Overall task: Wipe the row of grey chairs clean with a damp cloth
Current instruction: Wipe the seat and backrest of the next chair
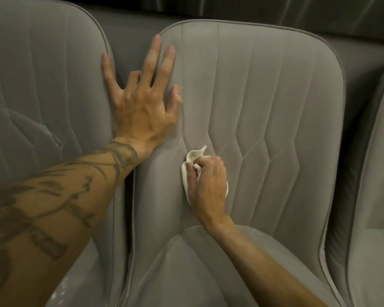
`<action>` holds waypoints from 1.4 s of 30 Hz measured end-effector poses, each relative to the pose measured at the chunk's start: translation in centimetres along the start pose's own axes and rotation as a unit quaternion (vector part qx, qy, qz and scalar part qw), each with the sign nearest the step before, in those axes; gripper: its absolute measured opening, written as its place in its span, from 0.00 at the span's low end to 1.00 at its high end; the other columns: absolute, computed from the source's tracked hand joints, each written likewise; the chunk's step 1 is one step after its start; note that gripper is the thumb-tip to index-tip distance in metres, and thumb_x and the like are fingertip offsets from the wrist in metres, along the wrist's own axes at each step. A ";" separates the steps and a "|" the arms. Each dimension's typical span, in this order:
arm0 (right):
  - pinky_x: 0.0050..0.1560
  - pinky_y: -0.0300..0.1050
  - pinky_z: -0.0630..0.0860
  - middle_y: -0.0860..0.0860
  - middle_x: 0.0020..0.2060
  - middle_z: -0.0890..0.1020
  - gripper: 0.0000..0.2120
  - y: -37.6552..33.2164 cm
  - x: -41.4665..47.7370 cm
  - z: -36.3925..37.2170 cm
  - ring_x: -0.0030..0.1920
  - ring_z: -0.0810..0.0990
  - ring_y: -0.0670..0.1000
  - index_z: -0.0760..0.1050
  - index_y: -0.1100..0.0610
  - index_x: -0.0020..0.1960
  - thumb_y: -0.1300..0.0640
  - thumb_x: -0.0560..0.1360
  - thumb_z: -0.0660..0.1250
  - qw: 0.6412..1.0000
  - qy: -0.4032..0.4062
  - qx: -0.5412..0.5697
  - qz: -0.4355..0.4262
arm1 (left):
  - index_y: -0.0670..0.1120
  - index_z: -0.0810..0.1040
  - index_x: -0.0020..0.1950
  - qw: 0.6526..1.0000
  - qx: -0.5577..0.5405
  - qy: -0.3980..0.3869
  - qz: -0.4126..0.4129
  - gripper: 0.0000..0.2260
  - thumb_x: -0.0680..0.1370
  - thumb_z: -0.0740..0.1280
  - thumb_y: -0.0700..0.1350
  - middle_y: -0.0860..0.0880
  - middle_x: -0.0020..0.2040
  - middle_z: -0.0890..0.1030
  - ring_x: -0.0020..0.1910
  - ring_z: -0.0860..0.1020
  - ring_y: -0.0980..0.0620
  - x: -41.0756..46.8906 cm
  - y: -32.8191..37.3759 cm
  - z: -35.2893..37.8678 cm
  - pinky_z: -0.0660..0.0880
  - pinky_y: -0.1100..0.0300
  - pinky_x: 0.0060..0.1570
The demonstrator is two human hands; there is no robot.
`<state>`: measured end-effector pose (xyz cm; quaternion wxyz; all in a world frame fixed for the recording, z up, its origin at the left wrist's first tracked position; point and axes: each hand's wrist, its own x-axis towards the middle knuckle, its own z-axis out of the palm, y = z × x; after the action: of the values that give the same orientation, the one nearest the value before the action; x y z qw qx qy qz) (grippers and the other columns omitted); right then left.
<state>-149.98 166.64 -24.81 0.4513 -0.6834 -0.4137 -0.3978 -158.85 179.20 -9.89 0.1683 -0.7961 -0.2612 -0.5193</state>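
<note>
Three grey chairs stand side by side. The left chair & right chair are only partly in view. The mid chair fills the middle, w/ its back facing the person. The back's long way runs up & down. So do its stitch lines, w/ a zigzag bend halfway.

The L hand lies flat on the mid chair's left edge, fingers straight & spread, holding nothing. It prob. steadies the chair.

The R hand presses low on the left part of the back, just above the seat. Its grip is clamped on the cloth, fingers curled round it.

The cloth is white & bunched up. Its long way goes up & down too, w/ a loose tip poking up & a bit right, past the fingers.

To wipe well, it's prob. best to go along the stitch lines, not across, so dirt in the grooves comes out. Press evenly, overlap each pass, & open the cloth flatter so more of it touches. Can't tell if the rest of the back is done.
</note>
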 end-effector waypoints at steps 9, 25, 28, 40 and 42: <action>0.39 0.48 0.67 0.53 0.38 0.73 0.08 -0.7 -3.0 -2.1 0.37 0.73 0.56 0.73 0.55 0.45 0.51 0.79 0.67 0.991 -0.116 -0.041 -0.047 | 0.54 0.56 0.85 1.000 -0.010 0.009 0.006 0.27 0.85 0.52 0.57 0.52 0.85 0.56 0.61 0.79 0.46 0.1 -0.1 -0.2 0.47 0.29 0.77; 0.41 0.52 0.72 0.58 0.45 0.77 0.13 -7.4 17.1 -2.8 0.41 0.75 0.57 0.76 0.62 0.50 0.51 0.82 0.65 0.974 -0.088 -0.028 -0.209 | 0.43 0.62 0.82 0.997 -0.056 -0.025 0.037 0.29 0.83 0.56 0.53 0.42 0.82 0.61 0.82 0.57 0.42 -2.4 -6.7 -3.2 0.50 0.38 0.80; 0.44 0.51 0.73 0.57 0.48 0.78 0.14 -8.2 23.3 -2.2 0.45 0.76 0.55 0.76 0.61 0.52 0.49 0.82 0.63 0.979 -0.031 -0.084 -0.182 | 0.42 0.62 0.82 0.998 -0.053 -0.018 0.039 0.29 0.83 0.56 0.53 0.42 0.82 0.62 0.83 0.58 0.43 -2.5 -6.9 -3.2 0.51 0.37 0.80; 0.40 0.56 0.73 0.58 0.43 0.77 0.14 -7.8 15.2 -3.8 0.40 0.76 0.60 0.78 0.62 0.49 0.50 0.81 0.65 0.950 -0.157 -0.040 -0.269 | 0.44 0.66 0.81 0.998 -0.044 -0.003 0.047 0.26 0.82 0.57 0.49 0.43 0.82 0.62 0.83 0.58 0.44 -2.6 -7.0 -3.2 0.53 0.38 0.79; 0.44 0.54 0.72 0.58 0.47 0.77 0.15 -8.5 20.1 -3.0 0.43 0.76 0.58 0.76 0.61 0.51 0.48 0.82 0.63 0.973 -0.088 -0.061 -0.204 | 0.44 0.66 0.80 0.998 -0.047 -0.006 0.045 0.26 0.82 0.56 0.49 0.43 0.82 0.63 0.83 0.58 0.44 -2.6 -7.0 -3.3 0.53 0.37 0.79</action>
<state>-151.48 170.10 -3.09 0.2792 -0.6432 -0.5577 -0.4442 -166.25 182.46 -10.96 0.1522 -0.8171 -0.2010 -0.5185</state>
